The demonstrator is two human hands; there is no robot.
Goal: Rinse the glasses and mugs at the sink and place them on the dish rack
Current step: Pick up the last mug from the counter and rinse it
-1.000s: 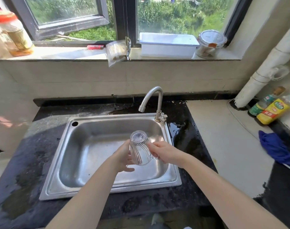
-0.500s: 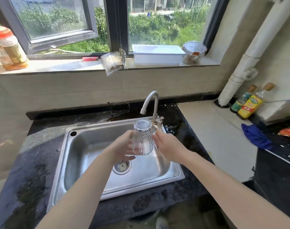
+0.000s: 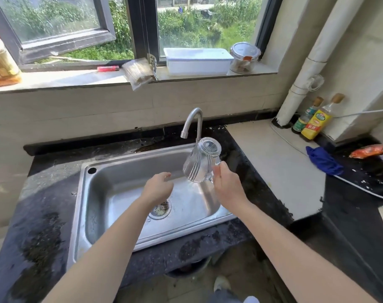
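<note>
A clear ribbed glass mug [image 3: 200, 164] hangs upside down and tilted over the right side of the steel sink [image 3: 120, 171], its base close to the tap [image 3: 192, 123]. My right hand [image 3: 227, 184] grips it by the handle. My left hand [image 3: 158, 189] hovers over the basin to the left of the mug, apart from it, fingers loosely curled and holding nothing. No water runs from the tap. No dish rack is in view.
Black wet countertop [image 3: 44, 204] surrounds the sink. A pale counter [image 3: 280, 162] lies to the right, with a blue cloth [image 3: 322, 160], two bottles [image 3: 315, 125] and a white pipe [image 3: 306, 68]. The windowsill holds a white box [image 3: 197, 62] and jars.
My left hand has let go of the mug and dropped away to the left. My right hand has lifted the mug up and to the right, toward the tap.
</note>
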